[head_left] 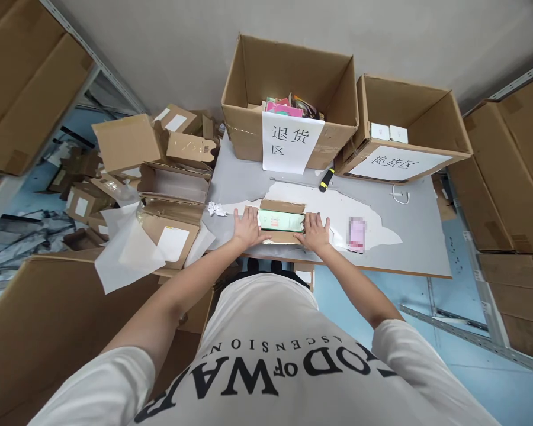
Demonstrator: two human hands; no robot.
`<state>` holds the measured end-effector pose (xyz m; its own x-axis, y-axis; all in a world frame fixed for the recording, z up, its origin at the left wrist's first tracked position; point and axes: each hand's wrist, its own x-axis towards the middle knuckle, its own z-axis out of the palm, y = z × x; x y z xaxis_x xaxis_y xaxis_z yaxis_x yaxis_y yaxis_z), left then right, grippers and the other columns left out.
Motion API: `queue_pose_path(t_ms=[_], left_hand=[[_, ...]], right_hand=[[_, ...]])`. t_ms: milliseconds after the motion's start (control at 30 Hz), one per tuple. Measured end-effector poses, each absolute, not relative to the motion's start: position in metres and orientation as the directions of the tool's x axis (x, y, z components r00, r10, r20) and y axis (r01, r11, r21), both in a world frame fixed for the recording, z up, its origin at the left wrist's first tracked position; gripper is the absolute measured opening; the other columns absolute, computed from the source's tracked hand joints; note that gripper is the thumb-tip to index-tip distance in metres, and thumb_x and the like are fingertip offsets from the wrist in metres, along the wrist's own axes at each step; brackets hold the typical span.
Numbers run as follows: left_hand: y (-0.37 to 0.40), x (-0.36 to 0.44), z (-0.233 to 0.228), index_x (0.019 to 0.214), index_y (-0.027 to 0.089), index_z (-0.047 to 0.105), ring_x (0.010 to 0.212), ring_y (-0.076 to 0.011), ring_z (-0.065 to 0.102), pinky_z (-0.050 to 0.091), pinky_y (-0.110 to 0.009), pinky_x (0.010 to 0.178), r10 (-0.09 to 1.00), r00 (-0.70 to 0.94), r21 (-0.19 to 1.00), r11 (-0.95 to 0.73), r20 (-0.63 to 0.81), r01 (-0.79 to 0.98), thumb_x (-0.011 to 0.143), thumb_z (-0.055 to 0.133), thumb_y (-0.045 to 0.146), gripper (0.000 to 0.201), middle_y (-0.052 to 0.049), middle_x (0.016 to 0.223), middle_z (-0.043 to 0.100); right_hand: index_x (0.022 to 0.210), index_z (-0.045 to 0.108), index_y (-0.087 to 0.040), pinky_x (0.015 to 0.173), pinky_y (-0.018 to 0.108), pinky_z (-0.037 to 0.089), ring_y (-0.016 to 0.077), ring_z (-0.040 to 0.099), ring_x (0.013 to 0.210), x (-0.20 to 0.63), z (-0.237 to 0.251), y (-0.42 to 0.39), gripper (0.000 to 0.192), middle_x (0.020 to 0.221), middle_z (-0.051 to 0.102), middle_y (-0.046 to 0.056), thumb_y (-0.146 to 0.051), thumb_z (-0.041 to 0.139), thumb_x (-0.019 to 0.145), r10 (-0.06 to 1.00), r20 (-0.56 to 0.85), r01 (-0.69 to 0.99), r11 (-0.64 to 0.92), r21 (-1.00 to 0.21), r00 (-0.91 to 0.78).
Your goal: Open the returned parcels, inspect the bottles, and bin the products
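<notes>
A small open cardboard box (281, 207) lies on the grey table (408, 236) near its front edge. Inside it rests a pale green packaged item (281, 220). My left hand (247, 227) presses flat against the box's left end, fingers spread. At the box's right end my right hand (313, 232) lies the same way, gripping the side. Both hands frame the box between them.
Two big open cartons stand at the table's back: one (288, 89) with a paper label and colourful items, one (404, 127) holding small white boxes. A black-and-yellow tool (326, 180), a pink item (357, 234), crumpled paper (215, 208) lie nearby. Empty boxes (160, 177) pile left.
</notes>
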<state>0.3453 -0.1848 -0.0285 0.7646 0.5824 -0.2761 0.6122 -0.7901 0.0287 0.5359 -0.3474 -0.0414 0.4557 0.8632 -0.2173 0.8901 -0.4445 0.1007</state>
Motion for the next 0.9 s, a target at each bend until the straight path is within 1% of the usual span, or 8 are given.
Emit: queue_pose_path(t_ms=[67, 167, 300, 433, 533, 633, 767, 900], left_hand=[[-0.187, 0.339, -0.037, 0.150, 0.006, 0.019, 0.144, -0.0398, 0.007, 0.002, -0.064, 0.110, 0.598, 0.751, 0.075, -0.766, -0.279, 0.638, 0.080, 0.042, 0.070, 0.097, -0.024, 0.155, 0.018], [-0.188, 0.334, -0.049, 0.151, 0.007, 0.016, 0.145, -0.0379, 0.004, 0.007, -0.063, 0.111, 0.604, 0.749, 0.145, -0.744, -0.273, 0.653, 0.077, 0.046, 0.071, 0.102, -0.023, 0.156, 0.014], [-0.188, 0.333, -0.061, 0.151, 0.007, 0.012, 0.146, -0.0359, 0.007, 0.013, -0.060, 0.112, 0.621, 0.739, 0.214, -0.710, -0.259, 0.671, 0.074, 0.051, 0.071, 0.107, -0.023, 0.156, 0.012], [-0.189, 0.333, -0.070, 0.151, 0.010, 0.008, 0.146, -0.0344, 0.012, 0.017, -0.056, 0.113, 0.640, 0.724, 0.260, -0.675, -0.259, 0.690, 0.075, 0.055, 0.068, 0.108, -0.023, 0.157, 0.011], [-0.190, 0.334, -0.075, 0.151, 0.010, 0.005, 0.145, -0.0339, 0.014, 0.019, -0.055, 0.113, 0.641, 0.723, 0.288, -0.663, -0.258, 0.691, 0.076, 0.057, 0.066, 0.108, -0.024, 0.156, 0.012], [-0.191, 0.334, -0.078, 0.151, 0.010, 0.003, 0.145, -0.0333, 0.015, 0.021, -0.055, 0.113, 0.641, 0.724, 0.303, -0.658, -0.255, 0.690, 0.076, 0.058, 0.064, 0.108, -0.024, 0.156, 0.013], [-0.191, 0.334, -0.083, 0.151, 0.010, 0.002, 0.145, -0.0328, 0.015, 0.022, -0.054, 0.113, 0.644, 0.725, 0.312, -0.656, -0.245, 0.687, 0.077, 0.059, 0.063, 0.107, -0.024, 0.156, 0.013], [-0.187, 0.333, -0.087, 0.151, 0.012, 0.001, 0.146, -0.0326, 0.014, 0.023, -0.053, 0.113, 0.627, 0.740, 0.344, -0.658, -0.241, 0.670, 0.075, 0.063, 0.061, 0.110, -0.024, 0.156, 0.013]], right_hand=[[0.151, 0.013, -0.003, 0.110, 0.058, 0.012, 0.0348, 0.023, 0.140, 0.537, -0.052, -0.354, 0.081, 0.153, 0.026, 0.024, -0.059, 0.023, 0.093, 0.846, -0.257, 0.877, -0.480, 0.016, 0.468], [0.152, 0.003, -0.006, 0.110, 0.053, 0.019, 0.0310, 0.021, 0.143, 0.539, -0.065, -0.359, 0.081, 0.156, 0.019, 0.021, -0.058, 0.025, 0.093, 0.836, -0.292, 0.851, -0.513, -0.117, 0.464], [0.152, -0.004, -0.010, 0.109, 0.051, 0.024, 0.0298, 0.021, 0.143, 0.541, -0.076, -0.362, 0.085, 0.157, 0.016, 0.019, -0.056, 0.034, 0.091, 0.844, -0.282, 0.813, -0.524, -0.254, 0.456], [0.152, -0.007, -0.013, 0.110, 0.051, 0.023, 0.0283, 0.021, 0.144, 0.540, -0.081, -0.363, 0.086, 0.158, 0.015, 0.017, -0.052, 0.039, 0.090, 0.837, -0.275, 0.756, -0.546, -0.360, 0.474], [0.152, -0.007, -0.015, 0.110, 0.051, 0.025, 0.0264, 0.023, 0.143, 0.539, -0.083, -0.363, 0.086, 0.158, 0.016, 0.016, -0.047, 0.042, 0.090, 0.837, -0.268, 0.730, -0.547, -0.409, 0.477], [0.152, -0.007, -0.018, 0.108, 0.052, 0.028, 0.0256, 0.030, 0.140, 0.538, -0.083, -0.363, 0.086, 0.157, 0.019, 0.014, -0.045, 0.044, 0.089, 0.832, -0.265, 0.708, -0.554, -0.437, 0.487], [0.152, -0.004, -0.018, 0.106, 0.051, 0.033, 0.0264, 0.041, 0.133, 0.537, -0.081, -0.363, 0.085, 0.154, 0.029, 0.014, -0.041, 0.047, 0.088, 0.825, -0.260, 0.698, -0.564, -0.441, 0.502], [0.152, -0.003, -0.020, 0.104, 0.052, 0.034, 0.0268, 0.043, 0.131, 0.536, -0.079, -0.363, 0.083, 0.152, 0.031, 0.014, -0.041, 0.046, 0.088, 0.828, -0.240, 0.697, -0.557, -0.452, 0.506]])
